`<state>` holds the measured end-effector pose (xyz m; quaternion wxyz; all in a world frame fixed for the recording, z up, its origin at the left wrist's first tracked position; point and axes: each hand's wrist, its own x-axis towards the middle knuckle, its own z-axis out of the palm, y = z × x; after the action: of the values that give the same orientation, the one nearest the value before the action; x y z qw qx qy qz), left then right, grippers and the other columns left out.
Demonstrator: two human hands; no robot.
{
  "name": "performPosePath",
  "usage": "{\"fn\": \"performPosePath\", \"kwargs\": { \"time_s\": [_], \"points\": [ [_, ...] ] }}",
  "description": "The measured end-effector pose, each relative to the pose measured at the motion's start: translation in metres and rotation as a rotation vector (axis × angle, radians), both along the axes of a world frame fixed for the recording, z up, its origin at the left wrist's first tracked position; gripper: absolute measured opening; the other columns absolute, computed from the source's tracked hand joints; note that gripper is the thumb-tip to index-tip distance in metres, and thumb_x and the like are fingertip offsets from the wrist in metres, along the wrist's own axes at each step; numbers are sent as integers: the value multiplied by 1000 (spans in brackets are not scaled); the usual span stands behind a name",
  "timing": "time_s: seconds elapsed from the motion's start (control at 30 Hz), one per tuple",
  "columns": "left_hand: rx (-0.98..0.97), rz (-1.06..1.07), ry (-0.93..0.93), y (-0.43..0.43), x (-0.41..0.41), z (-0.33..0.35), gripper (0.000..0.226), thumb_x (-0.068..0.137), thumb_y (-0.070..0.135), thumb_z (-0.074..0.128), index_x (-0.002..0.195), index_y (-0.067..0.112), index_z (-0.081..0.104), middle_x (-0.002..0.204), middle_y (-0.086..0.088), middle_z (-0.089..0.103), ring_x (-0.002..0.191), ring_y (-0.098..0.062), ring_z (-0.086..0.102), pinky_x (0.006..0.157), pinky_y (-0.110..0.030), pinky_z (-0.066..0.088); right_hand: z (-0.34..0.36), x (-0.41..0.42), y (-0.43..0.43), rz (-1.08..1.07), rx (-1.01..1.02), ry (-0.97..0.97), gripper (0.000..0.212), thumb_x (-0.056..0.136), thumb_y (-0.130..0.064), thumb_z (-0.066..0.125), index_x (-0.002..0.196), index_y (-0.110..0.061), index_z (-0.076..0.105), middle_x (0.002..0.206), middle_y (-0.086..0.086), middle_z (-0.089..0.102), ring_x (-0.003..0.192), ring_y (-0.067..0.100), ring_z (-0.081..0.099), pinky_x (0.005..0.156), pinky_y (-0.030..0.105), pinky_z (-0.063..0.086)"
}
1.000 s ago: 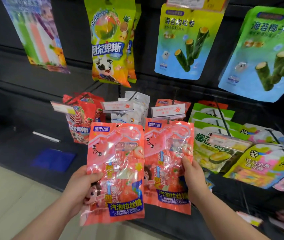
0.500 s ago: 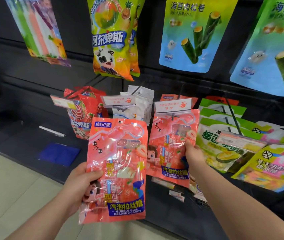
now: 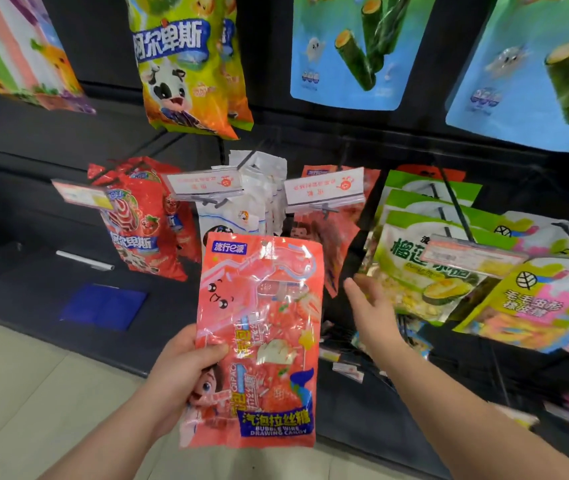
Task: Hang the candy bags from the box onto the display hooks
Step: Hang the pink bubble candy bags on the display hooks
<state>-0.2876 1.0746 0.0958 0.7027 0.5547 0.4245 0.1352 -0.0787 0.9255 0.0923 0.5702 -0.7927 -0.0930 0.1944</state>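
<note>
The right hand (image 3: 371, 308) has let go. Half a second ago it pinched a bubble wire candy bag up against the white price label (image 3: 324, 187); now it is empty, fingers loosely spread, below and just right of that label. The hung bag (image 3: 338, 244) dangles directly under the label, so one more seems done. The left hand (image 3: 180, 370) grips the next bag (image 3: 258, 341) by its left edge, below and left of the label, probably bound for the same hook.

Pink candy bag (image 3: 258, 341) in left grip (image 3: 179, 379)
</note>
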Motion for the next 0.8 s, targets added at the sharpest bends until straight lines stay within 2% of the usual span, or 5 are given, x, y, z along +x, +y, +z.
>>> {"fn": "performPosePath", "kwargs": {
  "time_s": [0.1,0.23,0.43,0.6,0.8],
  "points": [
    [-27,-44,-20,-9,17,0,21,85,-6,61,100,9,61,87,-15,76,79,-32,71,76,-44,56,14,-42,-19,251,153,325,35,95,-43,46,104,-16,65,93,-3,75,93,17,70,85,34,53],
    [-40,-103,-66,-19,40,1,20,80,-5,66,94,9,63,84,-13,76,78,-30,70,84,-47,54,11,-55,-28,154,226,174,16,91,-13,59,106,-10,63,88,-1,74,73,4,70,61,17,52],
    [14,-196,-68,-15,65,3,21,87,-6,59,96,13,63,91,-9,75,87,-26,71,82,-41,56,17,-46,-26,44,224,63,13,92,-11,59,91,-23,62,84,-5,73,72,5,70,63,22,56],
    [27,-260,-47,-9,74,4,22,89,1,60,107,13,61,101,-10,74,95,-26,71,88,-46,56,19,-41,-22,-13,201,62,7,92,-17,59,89,-23,61,83,-3,70,65,3,67,49,15,49],
    [27,-298,-30,-4,81,5,23,90,4,61,112,12,60,102,-9,74,96,-26,71,91,-51,54,19,-36,-19,-39,202,80,7,92,-17,60,87,-22,60,80,-4,69,60,-1,67,50,15,50]
  ]
}}
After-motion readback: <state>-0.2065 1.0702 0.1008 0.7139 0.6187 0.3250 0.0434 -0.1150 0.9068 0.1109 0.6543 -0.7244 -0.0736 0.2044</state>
